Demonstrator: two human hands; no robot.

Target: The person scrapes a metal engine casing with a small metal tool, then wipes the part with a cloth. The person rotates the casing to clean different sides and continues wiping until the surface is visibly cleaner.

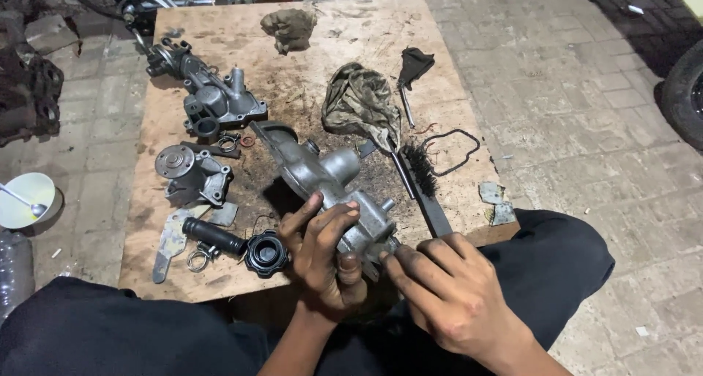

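Note:
My left hand (326,255) grips the near end of a long grey metal housing (322,172) that lies tilted on a dirty wooden board (307,24). The fingers of my right hand (447,288) pinch at that same near end, with something small and dark at their tips; what it is I cannot tell. A wire brush with a black handle (425,189) lies just right of the housing. Left of my left hand sit a black round cap (265,253) and a black rubber hose piece (212,235).
Other grey metal castings (216,101) and a pump body (192,172) lie on the board's left. Dirty rags (359,101), (289,26) and a thin black gasket loop (450,150) rest farther back. A white bowl with a spoon (25,199) stands on the paving at left. A tyre (685,90) shows at right.

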